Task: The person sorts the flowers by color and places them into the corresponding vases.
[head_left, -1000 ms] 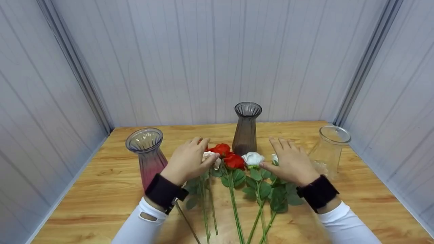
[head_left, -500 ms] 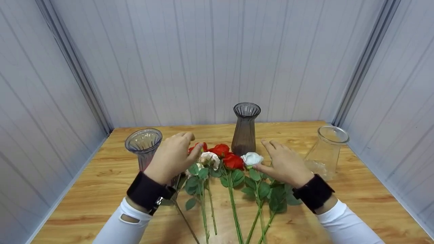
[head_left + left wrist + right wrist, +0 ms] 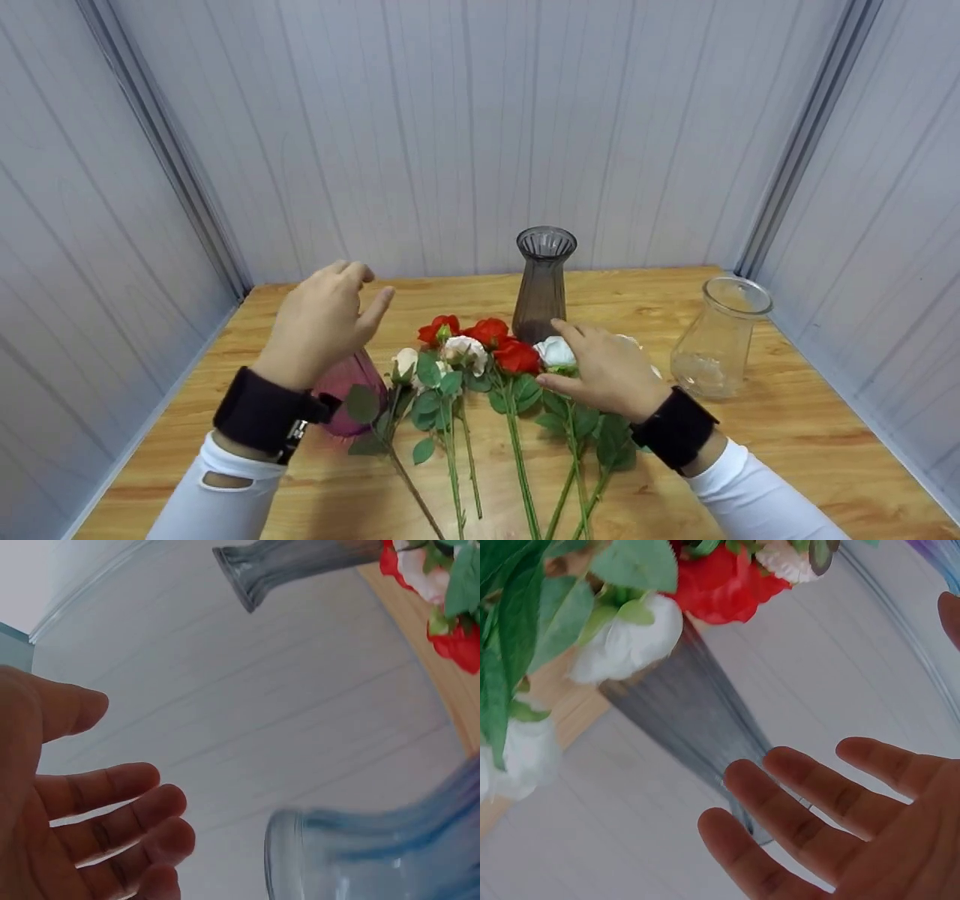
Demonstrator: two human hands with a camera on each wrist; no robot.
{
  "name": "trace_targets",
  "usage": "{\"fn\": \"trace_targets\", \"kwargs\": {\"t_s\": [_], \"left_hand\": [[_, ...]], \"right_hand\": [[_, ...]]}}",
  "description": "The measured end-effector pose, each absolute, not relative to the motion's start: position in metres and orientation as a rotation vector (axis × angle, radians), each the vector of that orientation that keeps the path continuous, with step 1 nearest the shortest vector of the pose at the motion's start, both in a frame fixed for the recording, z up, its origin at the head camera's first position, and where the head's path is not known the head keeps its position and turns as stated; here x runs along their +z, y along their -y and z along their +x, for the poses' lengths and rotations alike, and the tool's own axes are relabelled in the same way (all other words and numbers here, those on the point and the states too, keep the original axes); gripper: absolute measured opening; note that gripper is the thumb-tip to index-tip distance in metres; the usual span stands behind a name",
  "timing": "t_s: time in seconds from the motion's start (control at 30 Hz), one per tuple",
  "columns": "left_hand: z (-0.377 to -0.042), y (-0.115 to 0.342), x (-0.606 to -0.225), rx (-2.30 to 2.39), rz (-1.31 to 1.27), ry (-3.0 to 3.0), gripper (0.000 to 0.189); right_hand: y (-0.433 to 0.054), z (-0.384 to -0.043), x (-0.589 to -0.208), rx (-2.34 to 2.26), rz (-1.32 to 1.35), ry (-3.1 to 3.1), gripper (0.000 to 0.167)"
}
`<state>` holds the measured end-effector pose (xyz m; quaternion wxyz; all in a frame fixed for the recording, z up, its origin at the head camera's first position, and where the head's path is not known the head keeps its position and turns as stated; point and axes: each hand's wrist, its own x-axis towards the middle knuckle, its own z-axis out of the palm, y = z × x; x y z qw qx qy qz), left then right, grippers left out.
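Observation:
My left hand [image 3: 319, 326] hovers above the pink-and-blue glass vase [image 3: 361, 373], hiding its rim in the head view. In the left wrist view its fingers are loosely bent, apart from the vase's clear bluish mouth [image 3: 289, 859], and nothing is in them. Fingers spread, my right hand [image 3: 609, 371] is over the white roses [image 3: 555, 351] and their leaves. The right wrist view shows that palm empty, with a white rose [image 3: 630, 641] and the grey vase beyond. Red roses [image 3: 517, 356] and pale cream flowers [image 3: 466, 352] lie between the hands, stems toward me.
A smoky grey glass vase [image 3: 541, 292] stands upright behind the flowers. At the right is a clear glass vase [image 3: 712, 349]. The wooden table [image 3: 187, 420] is bounded by pale panel walls [image 3: 465, 135] at the back and both sides.
My left hand has moved left and up, away from the flowers to above the pink-and-blue vase. My right hand has shifted slightly left and lower. The flowers and vases stay in place.

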<state>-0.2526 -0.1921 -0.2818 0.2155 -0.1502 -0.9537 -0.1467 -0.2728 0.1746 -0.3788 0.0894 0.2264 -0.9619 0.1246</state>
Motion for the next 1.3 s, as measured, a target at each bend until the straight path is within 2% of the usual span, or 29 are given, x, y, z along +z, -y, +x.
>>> {"fn": "trace_targets", "kwargs": {"t_s": [0.5,0.67,0.93,1.3], "left_hand": [[-0.252,0.256,-0.273,-0.294,-0.097,2.890,0.055],[-0.254,0.271,-0.275,-0.354,-0.094,2.939,0.046],[-0.259,0.285,-0.281,-0.467,-0.113,3.028,0.061],[-0.271,0.291,-0.304,-0.715,-0.232,2.952,0.042]], "right_hand": [[-0.133,-0.272,-0.386,0.490,0.811,2.874,0.079],[-0.119,-0.273,-0.392,0.590,0.813,2.939,0.073],[-0.101,-0.275,-0.402,0.674,0.854,2.942,0.058],[-0.078,-0.276,-0.421,0.776,0.850,2.992,0.054]]}}
